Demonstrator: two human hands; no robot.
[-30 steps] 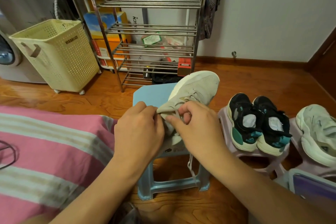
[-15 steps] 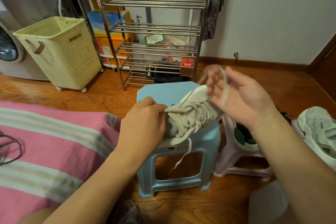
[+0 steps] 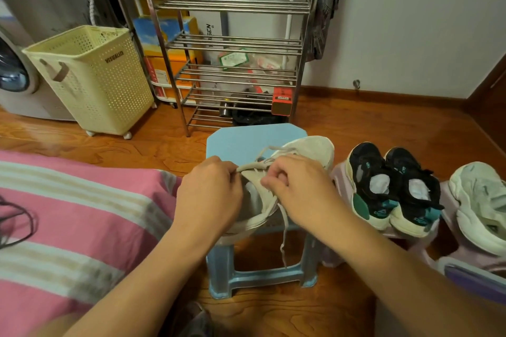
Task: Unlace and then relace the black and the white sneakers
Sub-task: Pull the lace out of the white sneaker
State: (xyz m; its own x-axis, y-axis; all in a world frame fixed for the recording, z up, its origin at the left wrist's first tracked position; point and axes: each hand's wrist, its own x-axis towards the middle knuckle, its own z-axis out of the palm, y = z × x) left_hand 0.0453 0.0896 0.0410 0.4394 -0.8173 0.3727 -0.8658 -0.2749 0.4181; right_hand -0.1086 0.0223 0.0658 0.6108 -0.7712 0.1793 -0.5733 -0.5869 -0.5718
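A white sneaker (image 3: pixel 306 150) is lying on a blue stool (image 3: pixel 246 137), toe pointing away, and both hands are covering much of its lacing. The left hand (image 3: pixel 209 194) is pinching the edge of the shoe's upper near the collar, its fingertips hiding behind the knuckles. The right hand (image 3: pixel 298 186) is curling its fingers around the lace (image 3: pixel 283 235), whose loose end is dangling below the stool's seat; exactly which eyelet it is working is hidden. Just right, two black sneakers (image 3: pixel 394 189) are sitting on a pale pink stool (image 3: pixel 338 175), mostly covered by them. Another white sneaker (image 3: pixel 482 200) is being cut off by the right edge.
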